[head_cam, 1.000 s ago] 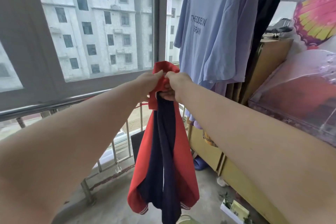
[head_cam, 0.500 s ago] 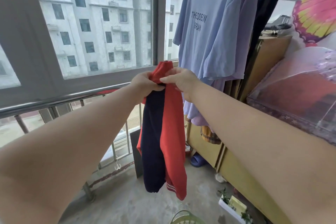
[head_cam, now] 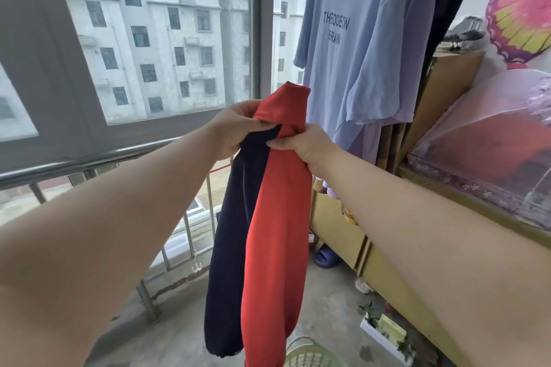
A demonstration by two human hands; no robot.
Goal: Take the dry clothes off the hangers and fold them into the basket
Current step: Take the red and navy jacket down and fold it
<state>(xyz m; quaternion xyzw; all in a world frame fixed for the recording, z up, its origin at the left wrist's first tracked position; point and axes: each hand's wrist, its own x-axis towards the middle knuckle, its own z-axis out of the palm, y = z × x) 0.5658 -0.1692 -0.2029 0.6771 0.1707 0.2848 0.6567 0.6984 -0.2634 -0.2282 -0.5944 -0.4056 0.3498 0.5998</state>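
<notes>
A red and navy garment (head_cam: 268, 232) hangs folded lengthwise in front of me, navy on the left, red on the right. My left hand (head_cam: 235, 128) pinches its top from the left. My right hand (head_cam: 304, 146) grips the red side just below the top. A light green basket (head_cam: 313, 354) stands on the floor under the garment, only its rim showing. A blue T-shirt with dark lettering (head_cam: 354, 39) hangs on a hanger at the upper right, with a lilac garment (head_cam: 369, 140) behind it and a black garment (head_cam: 447, 9) further right.
A window and a metal railing (head_cam: 185, 232) run along the left. Yellow cabinets (head_cam: 372, 247) line the right wall, with a pink mesh cover (head_cam: 492, 143) on top. A blue slipper (head_cam: 326, 256) and a small white planter (head_cam: 384, 334) lie on the concrete floor.
The garment has been turned and folded narrower: the navy part now hangs at the left beside the red. My hands have shifted their hold at its top.
</notes>
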